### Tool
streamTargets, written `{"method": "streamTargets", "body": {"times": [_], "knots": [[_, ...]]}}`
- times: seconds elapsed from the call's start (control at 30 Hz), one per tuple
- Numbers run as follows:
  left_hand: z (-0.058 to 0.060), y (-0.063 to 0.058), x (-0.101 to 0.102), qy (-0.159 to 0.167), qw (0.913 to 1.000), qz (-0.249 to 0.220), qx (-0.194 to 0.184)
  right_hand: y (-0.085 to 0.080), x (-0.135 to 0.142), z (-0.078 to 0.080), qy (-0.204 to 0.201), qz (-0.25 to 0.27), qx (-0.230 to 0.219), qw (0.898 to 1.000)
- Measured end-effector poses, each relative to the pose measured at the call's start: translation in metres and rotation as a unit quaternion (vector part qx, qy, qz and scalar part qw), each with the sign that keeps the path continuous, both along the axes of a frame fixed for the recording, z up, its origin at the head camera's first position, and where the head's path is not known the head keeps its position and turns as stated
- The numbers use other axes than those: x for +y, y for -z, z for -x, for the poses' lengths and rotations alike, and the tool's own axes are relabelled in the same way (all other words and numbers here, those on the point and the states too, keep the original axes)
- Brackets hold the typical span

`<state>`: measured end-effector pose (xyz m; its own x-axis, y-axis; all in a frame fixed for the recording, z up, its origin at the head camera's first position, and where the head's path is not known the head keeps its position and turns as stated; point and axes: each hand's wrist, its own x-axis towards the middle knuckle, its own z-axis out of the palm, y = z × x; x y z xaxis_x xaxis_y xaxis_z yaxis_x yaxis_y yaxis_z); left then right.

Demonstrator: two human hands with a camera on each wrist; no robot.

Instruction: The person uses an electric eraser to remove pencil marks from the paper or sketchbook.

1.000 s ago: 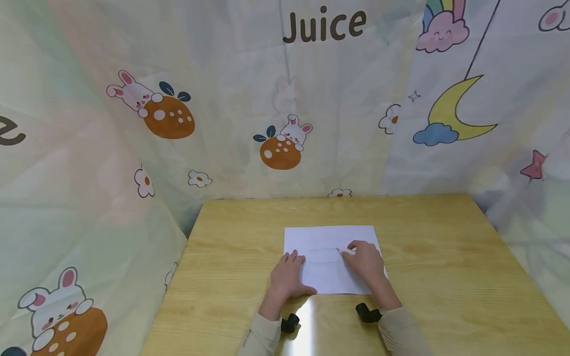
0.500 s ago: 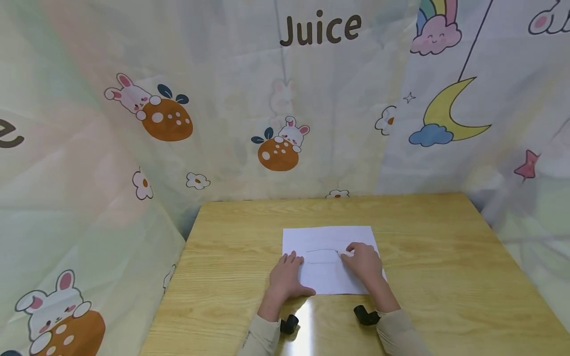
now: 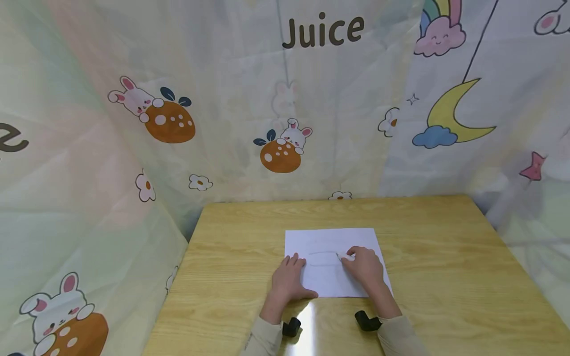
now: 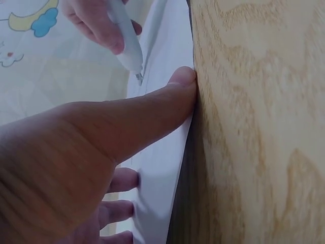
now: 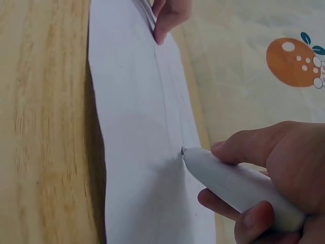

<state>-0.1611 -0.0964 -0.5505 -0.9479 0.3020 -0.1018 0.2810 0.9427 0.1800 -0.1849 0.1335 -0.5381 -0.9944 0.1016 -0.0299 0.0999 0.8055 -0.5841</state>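
Observation:
A sheet of white paper (image 3: 331,284) lies on the wooden table, with two thin, roughly parallel lines (image 3: 321,252) across its middle that look like slits. My left hand (image 3: 288,281) rests on its left part, fingers spread. In the left wrist view its thumb (image 4: 175,89) presses at the paper's near edge. My right hand (image 3: 366,267) grips a thick white utility knife (image 5: 228,183) with a small metal tip. That tip touches the paper at the right end of the upper line. The knife's rear end is hidden in my palm.
The wooden tabletop (image 3: 445,277) spreads around the paper. A cloth printed with rabbits, a moon and flowers (image 3: 231,99) hangs behind and beside the table. Black wrist-camera mounts (image 3: 367,321) sit at both cuffs.
The head view shifts slightly. Both hands keep nearly the same place on the paper, and the knife tip stays at the upper line's right end.

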Motion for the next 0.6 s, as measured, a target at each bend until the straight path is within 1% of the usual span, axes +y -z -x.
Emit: {"method": "streamTargets", "body": {"times": [0.13,0.27,0.47,0.6], "knots": [[-0.0012,0.0010,0.0016,-0.002,1.0000,0.000,-0.003,-0.0017,0.0008,0.0002,-0.005,0.002,-0.004,1.000],[-0.0011,0.0007,0.0001,-0.001,1.0000,0.001,0.002,-0.0021,-0.0012,0.0026,-0.003,-0.003,-0.006,1.000],[-0.0004,-0.0024,0.0007,-0.004,1.0000,0.004,-0.002,-0.0029,-0.0006,0.0066,-0.021,0.000,-0.008,1.000],[0.0004,-0.0022,0.0011,-0.004,1.0000,0.000,-0.004,-0.0040,-0.0004,0.0058,-0.014,-0.005,-0.007,1.000]]}}
